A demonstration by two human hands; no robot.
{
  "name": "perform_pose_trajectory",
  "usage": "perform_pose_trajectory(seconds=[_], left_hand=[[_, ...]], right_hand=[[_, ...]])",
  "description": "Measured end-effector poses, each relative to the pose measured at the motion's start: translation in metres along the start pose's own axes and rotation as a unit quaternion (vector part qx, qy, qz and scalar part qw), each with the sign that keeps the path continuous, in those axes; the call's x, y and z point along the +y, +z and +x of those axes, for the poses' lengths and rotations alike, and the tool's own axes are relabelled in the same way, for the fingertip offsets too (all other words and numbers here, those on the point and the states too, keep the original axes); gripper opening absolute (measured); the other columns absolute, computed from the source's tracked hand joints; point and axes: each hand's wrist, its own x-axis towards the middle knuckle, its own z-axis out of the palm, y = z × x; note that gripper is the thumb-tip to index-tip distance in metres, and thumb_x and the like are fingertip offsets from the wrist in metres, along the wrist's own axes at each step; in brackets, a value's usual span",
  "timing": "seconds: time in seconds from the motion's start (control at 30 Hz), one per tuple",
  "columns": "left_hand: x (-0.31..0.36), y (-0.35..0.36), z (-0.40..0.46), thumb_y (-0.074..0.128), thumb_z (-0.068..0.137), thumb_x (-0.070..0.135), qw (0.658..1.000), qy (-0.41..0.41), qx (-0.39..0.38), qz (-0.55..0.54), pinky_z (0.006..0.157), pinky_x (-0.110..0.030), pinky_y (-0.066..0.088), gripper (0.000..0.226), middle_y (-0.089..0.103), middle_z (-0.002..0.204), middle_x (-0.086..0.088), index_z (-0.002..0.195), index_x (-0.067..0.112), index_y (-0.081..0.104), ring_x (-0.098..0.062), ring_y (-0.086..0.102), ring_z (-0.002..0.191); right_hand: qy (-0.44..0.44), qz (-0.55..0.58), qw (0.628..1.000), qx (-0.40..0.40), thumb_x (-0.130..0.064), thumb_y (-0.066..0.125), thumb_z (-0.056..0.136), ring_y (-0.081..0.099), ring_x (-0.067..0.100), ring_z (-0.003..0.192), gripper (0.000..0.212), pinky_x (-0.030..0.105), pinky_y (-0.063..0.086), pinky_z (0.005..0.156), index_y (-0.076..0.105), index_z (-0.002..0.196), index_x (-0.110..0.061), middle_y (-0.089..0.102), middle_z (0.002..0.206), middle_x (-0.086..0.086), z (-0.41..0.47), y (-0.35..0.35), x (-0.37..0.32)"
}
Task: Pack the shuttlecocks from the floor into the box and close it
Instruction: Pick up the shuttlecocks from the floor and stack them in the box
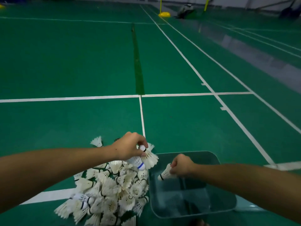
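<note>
While the big green floor (81,62) is spreading out all around with its white lines, the clear box (192,207) is sitting open on it at the right, and the big pile of white shuttlecocks (110,190) is lying just beside the box's left wall; the box is looking almost bare inside, so most of the packing is not yet done, I think. The left hand (128,148) is hanging over the far end of the pile, next to the box's far left corner; its fingers are curling round two shuttlecocks (146,158), one with its round tip up, one with a blue band pointing down. The right hand (182,167) is already over the box, so it is the nearer one; its fingers are pinching the feather end of one shuttlecock (165,174); the long way of this one is lying sideways and a bit down, with its round tip pointing left toward the pile; the box's open space is right under it, so a drop looks like the next thing.
</note>
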Motion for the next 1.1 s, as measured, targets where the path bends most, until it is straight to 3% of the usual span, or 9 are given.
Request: perform_pose_trajectory(seconds=[0.1,0.2,0.47,0.53,0.63,0.77,0.87,0.97,1.1], left_hand=[[-0.001,0.010,0.023,0.088,0.083,0.032,0.999,0.003,0.008,-0.039,0.081,-0.013,0.048,0.030,0.076,0.111,0.009,0.109,0.022,0.080,0.002,0.065,0.091],[-0.003,0.022,0.043,0.090,0.081,0.028,0.997,-0.012,0.030,-0.073,0.083,-0.015,0.045,0.029,0.077,0.111,0.008,0.108,0.019,0.081,0.000,0.065,0.091],[-0.019,0.034,0.051,0.088,0.083,0.023,0.983,-0.081,0.043,-0.157,0.093,-0.029,0.047,0.033,0.067,0.104,0.011,0.115,0.021,0.078,-0.010,0.063,0.102],[-0.022,0.036,0.048,0.090,0.082,0.025,0.981,-0.085,0.048,-0.167,0.094,-0.030,0.050,0.033,0.067,0.104,0.011,0.112,0.024,0.077,-0.008,0.063,0.103],[-0.024,0.032,0.042,0.090,0.080,0.029,0.979,-0.093,0.052,-0.174,0.081,-0.023,0.049,0.031,0.069,0.104,0.008,0.107,0.024,0.075,-0.007,0.064,0.101],[-0.014,0.023,0.034,0.090,0.079,0.030,0.974,-0.093,0.057,-0.196,0.085,-0.029,0.054,0.031,0.069,0.104,0.005,0.105,0.023,0.075,-0.012,0.066,0.102],[0.001,0.021,0.028,0.091,0.079,0.028,0.969,-0.096,0.062,-0.219,0.087,-0.037,0.058,0.031,0.069,0.104,0.003,0.105,0.021,0.076,-0.014,0.067,0.100],[0.024,0.021,0.021,0.092,0.079,0.025,0.968,-0.085,0.063,-0.228,0.091,-0.041,0.058,0.030,0.070,0.105,0.003,0.104,0.020,0.076,-0.014,0.066,0.101],[0.053,0.022,0.018,0.092,0.079,0.022,0.968,-0.064,0.070,-0.233,0.087,-0.040,0.059,0.030,0.069,0.103,0.001,0.103,0.020,0.074,-0.018,0.068,0.098]], right_hand=[[0.064,0.064,0.996,-0.008,-0.014,0.079,0.084,0.064,0.014,0.050,0.007,0.025,0.054,0.047,0.076,0.087,-0.009,0.070,0.071,0.005,0.030,0.039,0.022],[0.100,0.111,0.989,0.004,-0.015,0.072,0.085,0.073,0.030,0.073,0.016,0.038,0.061,0.065,0.076,0.095,-0.003,0.075,0.084,0.017,0.060,0.075,0.040],[0.135,0.167,0.976,0.031,-0.014,0.061,0.098,0.065,0.033,0.111,0.028,0.038,0.050,0.100,0.070,0.120,0.001,0.069,0.122,0.016,0.084,0.107,0.045],[0.126,0.159,0.979,0.012,-0.014,0.067,0.095,0.066,0.031,0.111,0.027,0.038,0.053,0.100,0.072,0.118,0.000,0.070,0.115,0.016,0.082,0.105,0.047],[0.119,0.178,0.976,0.022,-0.013,0.085,0.079,0.068,0.024,0.081,0.025,0.046,0.061,0.086,0.078,0.100,-0.001,0.073,0.088,0.012,0.078,0.099,0.059],[0.067,0.163,0.984,0.016,-0.017,0.079,0.088,0.063,0.017,0.067,0.009,0.028,0.053,0.058,0.072,0.091,-0.012,0.071,0.082,0.007,0.027,0.045,0.036],[0.007,0.259,0.966,-0.016,-0.009,0.071,0.092,0.062,0.014,0.071,0.008,0.029,0.053,0.062,0.072,0.095,-0.016,0.069,0.081,0.004,-0.008,0.001,0.015],[-0.027,0.359,0.932,-0.043,-0.021,0.074,0.091,0.064,0.013,0.085,0.012,0.030,0.055,0.074,0.076,0.101,-0.015,0.071,0.089,0.000,-0.042,-0.036,-0.010],[-0.046,0.453,0.890,-0.024,-0.022,0.072,0.095,0.071,0.013,0.086,0.021,0.028,0.057,0.073,0.072,0.111,-0.008,0.078,0.097,0.003,-0.064,-0.055,-0.022]])
